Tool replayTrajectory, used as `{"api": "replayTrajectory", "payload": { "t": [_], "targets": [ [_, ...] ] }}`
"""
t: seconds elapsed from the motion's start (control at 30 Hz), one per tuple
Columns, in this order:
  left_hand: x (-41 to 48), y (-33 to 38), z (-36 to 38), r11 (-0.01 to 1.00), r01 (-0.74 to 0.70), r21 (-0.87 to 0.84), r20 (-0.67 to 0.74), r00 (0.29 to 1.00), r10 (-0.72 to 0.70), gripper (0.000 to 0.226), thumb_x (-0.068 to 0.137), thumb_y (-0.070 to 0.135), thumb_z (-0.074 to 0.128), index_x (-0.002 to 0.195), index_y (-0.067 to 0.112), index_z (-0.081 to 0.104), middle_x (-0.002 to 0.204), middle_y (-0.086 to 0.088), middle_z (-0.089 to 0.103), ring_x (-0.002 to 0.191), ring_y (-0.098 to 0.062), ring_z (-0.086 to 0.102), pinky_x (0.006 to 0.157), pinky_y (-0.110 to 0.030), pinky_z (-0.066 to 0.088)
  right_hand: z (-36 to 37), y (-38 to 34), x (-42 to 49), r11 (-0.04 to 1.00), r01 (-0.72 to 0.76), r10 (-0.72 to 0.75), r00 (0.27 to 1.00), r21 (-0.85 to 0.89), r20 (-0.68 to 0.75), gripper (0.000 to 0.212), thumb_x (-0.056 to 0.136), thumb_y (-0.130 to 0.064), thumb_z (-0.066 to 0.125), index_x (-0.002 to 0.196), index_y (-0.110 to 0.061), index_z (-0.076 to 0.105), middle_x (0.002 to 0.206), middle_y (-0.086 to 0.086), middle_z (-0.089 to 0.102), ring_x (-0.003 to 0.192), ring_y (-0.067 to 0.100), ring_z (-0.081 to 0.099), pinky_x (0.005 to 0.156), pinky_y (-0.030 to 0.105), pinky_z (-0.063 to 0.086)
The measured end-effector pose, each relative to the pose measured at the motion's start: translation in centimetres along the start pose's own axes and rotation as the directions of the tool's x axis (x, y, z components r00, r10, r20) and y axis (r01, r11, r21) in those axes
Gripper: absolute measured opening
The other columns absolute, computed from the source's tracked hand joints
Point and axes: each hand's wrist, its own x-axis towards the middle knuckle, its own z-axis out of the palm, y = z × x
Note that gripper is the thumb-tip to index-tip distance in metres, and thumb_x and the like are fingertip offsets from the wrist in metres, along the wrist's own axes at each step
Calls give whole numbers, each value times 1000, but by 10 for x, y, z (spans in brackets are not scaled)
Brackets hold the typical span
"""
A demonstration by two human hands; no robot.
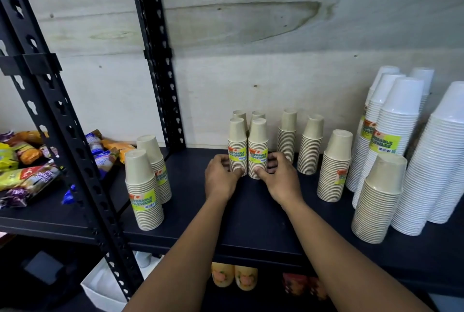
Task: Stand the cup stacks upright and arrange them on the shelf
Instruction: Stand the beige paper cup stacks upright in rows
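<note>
While they stand upright and touching at the middle of the dark shelf [190, 206], the two brown paper-cup stacks being handled are each held low. The left hand [221, 178] curls fingers and thumb round the foot of the left stack [237, 143], and the right hand [277, 179] does the same to the right stack [258, 143]. Two similar stacks [258, 113] stand just behind them, more brown ones stand to either side, and tall white stacks [396, 115] stand at the far right. Nested cups like these are probably light and fairly stiff as a column, but thin-walled, so a hard squeeze could dent the rims. Holding near the wide base looks soundest, since a push higher up would likely tip the narrow column into its neighbours.
</note>
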Motion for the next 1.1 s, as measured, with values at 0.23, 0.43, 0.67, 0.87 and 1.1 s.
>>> {"api": "replayTrajectory", "payload": {
  "t": [0.23, 0.43, 0.67, 0.87, 1.1],
  "targets": [
    [-1, 2, 1, 1000, 20, -11, -12, 1000, -20, 47, 70, 31, 90, 106, 27, 60, 102, 13, 66, 92, -4, 64, 86, -30, 56, 0, -1, -1, 1000, -1, 0, 1000, -15, -10, 45, 81, -28, 83, 117, -19, 59, 99, -8, 65, 83, 2, 62, 68, 15, 46],
    [-1, 3, 0, 1000, 18, -15, -5, 1000, -18, 49, 71, 31, 90, 111, 26, 61, 102, 13, 67, 92, -4, 65, 87, -30, 56, 1, 2, 0, 998, -23, 22, 999, -53, -25, 44, 81, -37, 82, 113, -15, 62, 102, -5, 68, 87, 7, 65, 78, 28, 56],
    [-1, 2, 0, 1000, 25, 0, -17, 1000, -25, 51, 72, 31, 89, 114, 25, 61, 105, 12, 67, 93, -4, 64, 87, -30, 56, 1, -1, 0, 996, -38, 36, 999, -78, -26, 43, 81, -40, 82, 112, -17, 63, 98, -8, 68, 85, 5, 64, 74, 24, 53],
    [0, 1, 2, 1000, 21, 0, -13, 1000, -21, 51, 72, 31, 89, 114, 25, 61, 105, 12, 66, 93, -3, 63, 87, -30, 56, 0, 1, 1, 995, -47, 45, 999, -84, -20, 43, 81, -39, 82, 113, -16, 63, 100, -7, 68, 84, 4, 63, 68, 17, 47],
    [-3, -3, -2, 998, 46, 41, 7, 999, -46, 80, 68, 38, 91, 135, 18, 53, 116, 6, 63, 105, -9, 62, 96, -37, 55, -5, 0, -2, 994, -100, 100, 995, 31, 17, 76, 69, -44, 90, 129, -9, 57, 118, 2, 64, 96, 9, 66, 75, 17, 50]
  ]
}}
